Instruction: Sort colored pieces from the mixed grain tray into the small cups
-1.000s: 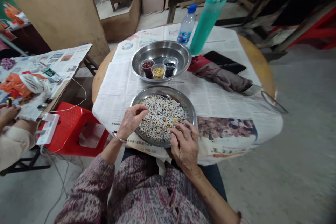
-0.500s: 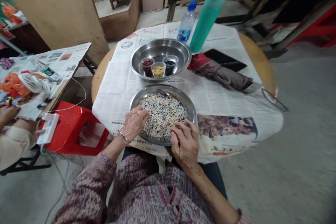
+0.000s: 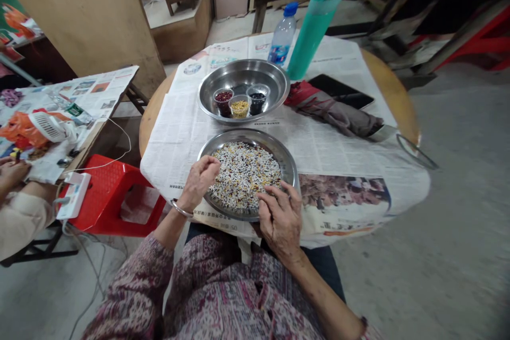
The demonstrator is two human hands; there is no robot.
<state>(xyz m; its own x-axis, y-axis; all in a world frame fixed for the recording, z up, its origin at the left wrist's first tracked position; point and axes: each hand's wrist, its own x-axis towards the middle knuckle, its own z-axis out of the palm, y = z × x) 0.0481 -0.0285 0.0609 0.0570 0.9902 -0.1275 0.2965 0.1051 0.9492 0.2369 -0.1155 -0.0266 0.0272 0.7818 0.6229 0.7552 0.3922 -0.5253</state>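
Note:
A metal basin (image 3: 290, 162) in front of me holds mixed grains (image 3: 247, 175), mostly white with yellow and dark ones among them. My left hand (image 3: 198, 183), with a bracelet at the wrist, is over the basin's left rim, thumb and fingers pinched together; whatever they hold is hidden or too small to make out. Over the right side, my right hand (image 3: 282, 218) has its fingers apart and bent, the tips at the grains' edge. Behind, a second metal basin (image 3: 205, 82) contains three clear cups: dark red beans (image 3: 223, 96), yellow grains (image 3: 239, 109) and black beans (image 3: 258, 96).
Newspaper (image 3: 171, 133) covers the round table. At its back stand a water bottle (image 3: 282, 37) and a teal bottle (image 3: 314, 32). A folded umbrella (image 3: 334, 111) and a black tablet-like object (image 3: 342, 90) lie right. A red stool (image 3: 107, 196) and another person's hand (image 3: 14, 170) are left.
My left hand has shifted a little left and up, away from the grains towards the basin's rim. My right hand has stayed in place.

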